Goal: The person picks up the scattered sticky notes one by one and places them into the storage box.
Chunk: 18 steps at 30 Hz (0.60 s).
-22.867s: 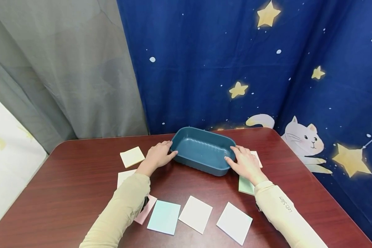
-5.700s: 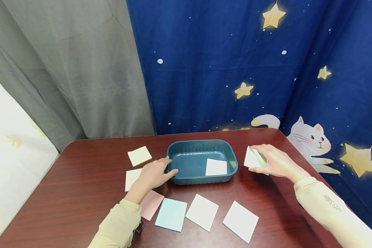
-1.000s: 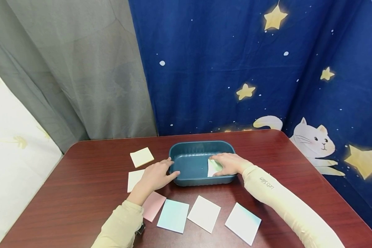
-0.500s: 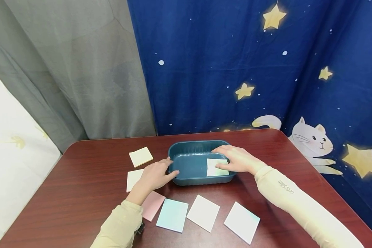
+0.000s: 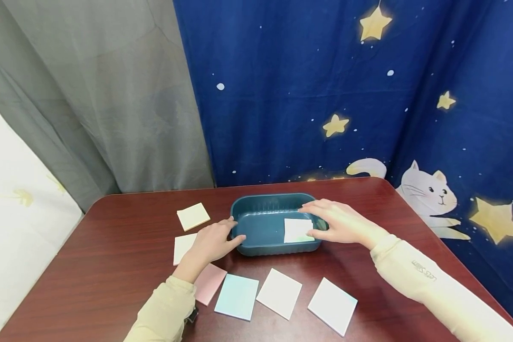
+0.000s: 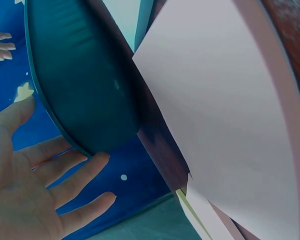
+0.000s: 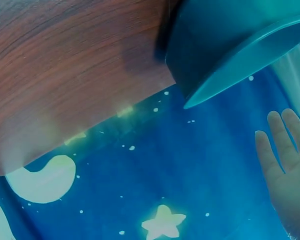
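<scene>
A dark teal plastic basin (image 5: 256,232) stands at the middle of the far side of the table. My left hand (image 5: 213,241) rests at its left end, fingers spread and loosely straight along the rim, as the left wrist view also shows. Inside, at the right, lies a white sticky note pad (image 5: 297,230) with a hint of green on its near edge. My right hand (image 5: 339,222) is over the basin's right end, fingers straight and thumb apart, with nothing in its hold. Its thumb tip overlaps the pad's right edge in the head view.
Along the near side lie a pink pad (image 5: 209,283), a pale blue pad (image 5: 237,297) and two whitish pads, one being the right pad (image 5: 333,306). Further left are a cream pad (image 5: 193,216) and a white pad (image 5: 183,248). Curtains hang behind the table (image 5: 124,237).
Pads once right of the basin went into it; the right hand carried the green one there. It has since let go and drawn back rightward. The left hand stays at the rim.
</scene>
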Each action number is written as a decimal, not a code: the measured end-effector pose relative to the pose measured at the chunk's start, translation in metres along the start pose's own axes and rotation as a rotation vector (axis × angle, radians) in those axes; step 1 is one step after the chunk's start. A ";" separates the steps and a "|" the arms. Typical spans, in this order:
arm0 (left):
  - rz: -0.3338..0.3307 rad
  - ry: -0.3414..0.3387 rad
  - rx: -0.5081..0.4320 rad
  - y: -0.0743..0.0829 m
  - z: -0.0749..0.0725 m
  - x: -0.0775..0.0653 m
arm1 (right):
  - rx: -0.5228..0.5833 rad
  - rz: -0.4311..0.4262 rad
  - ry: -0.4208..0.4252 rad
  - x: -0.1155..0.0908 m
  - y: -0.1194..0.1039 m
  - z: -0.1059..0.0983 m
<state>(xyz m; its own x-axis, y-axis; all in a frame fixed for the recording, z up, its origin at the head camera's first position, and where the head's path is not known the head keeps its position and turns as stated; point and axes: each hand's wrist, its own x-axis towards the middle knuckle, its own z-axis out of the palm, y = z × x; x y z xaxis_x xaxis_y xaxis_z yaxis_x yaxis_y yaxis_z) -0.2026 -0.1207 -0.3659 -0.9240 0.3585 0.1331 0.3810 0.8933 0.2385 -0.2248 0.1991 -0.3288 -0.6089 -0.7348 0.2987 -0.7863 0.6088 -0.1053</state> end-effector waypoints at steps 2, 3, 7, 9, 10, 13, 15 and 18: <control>-0.002 0.001 -0.005 0.000 0.000 0.000 | -0.007 -0.029 0.007 -0.004 -0.003 -0.002; -0.002 0.000 -0.008 0.000 0.000 0.000 | -0.009 -0.041 0.005 -0.006 -0.005 -0.003; -0.004 0.001 -0.009 0.000 -0.001 0.000 | -0.006 -0.075 -0.004 -0.013 -0.013 -0.004; -0.002 0.000 -0.008 0.000 -0.002 0.000 | -0.004 -0.083 -0.007 -0.017 -0.017 -0.004; -0.001 0.000 -0.008 0.000 -0.002 0.000 | -0.002 -0.087 -0.006 -0.019 -0.019 -0.003; 0.002 -0.001 -0.008 0.001 -0.002 0.000 | -0.010 -0.103 0.002 -0.026 -0.023 -0.001; 0.003 -0.001 -0.005 0.001 -0.002 0.000 | -0.015 -0.119 0.012 -0.030 -0.025 0.000; 0.004 0.003 -0.004 0.001 -0.002 0.000 | -0.023 -0.134 0.027 -0.036 -0.026 0.003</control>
<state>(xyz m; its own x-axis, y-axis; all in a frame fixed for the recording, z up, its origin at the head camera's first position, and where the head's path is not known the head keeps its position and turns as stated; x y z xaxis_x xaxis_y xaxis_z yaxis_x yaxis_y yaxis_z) -0.2017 -0.1201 -0.3639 -0.9224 0.3614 0.1365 0.3848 0.8909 0.2414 -0.1827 0.2085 -0.3394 -0.4957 -0.8017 0.3341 -0.8574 0.5130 -0.0412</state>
